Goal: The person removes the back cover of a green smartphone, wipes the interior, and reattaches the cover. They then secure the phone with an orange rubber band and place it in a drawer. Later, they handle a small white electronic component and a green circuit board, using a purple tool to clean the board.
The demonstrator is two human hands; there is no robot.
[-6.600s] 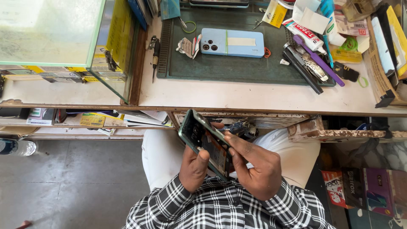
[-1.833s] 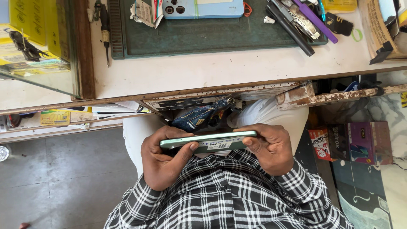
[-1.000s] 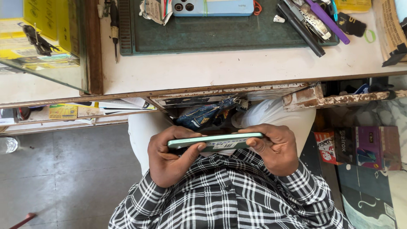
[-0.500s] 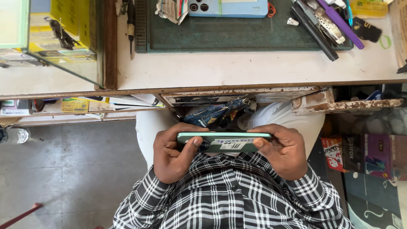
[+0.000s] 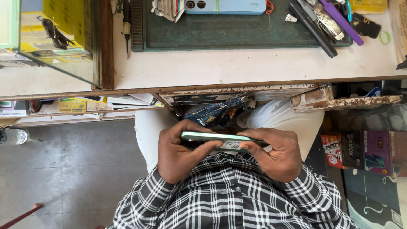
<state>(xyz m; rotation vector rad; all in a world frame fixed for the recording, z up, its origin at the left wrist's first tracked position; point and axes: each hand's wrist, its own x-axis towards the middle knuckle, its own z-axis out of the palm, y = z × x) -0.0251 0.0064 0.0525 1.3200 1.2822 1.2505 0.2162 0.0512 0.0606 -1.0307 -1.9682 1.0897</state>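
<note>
While held edge-on, green phone (image 5: 220,138) spans both hands (image 5: 182,154).

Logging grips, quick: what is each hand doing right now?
Left hand: closed on the green phone, at its left end.
Right hand: closed on its right end.

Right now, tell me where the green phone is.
In the head view, the green phone is held edge-up between the left hand and right hand, low at centre, over the lap, just below the open drawer under the desk edge.
</note>
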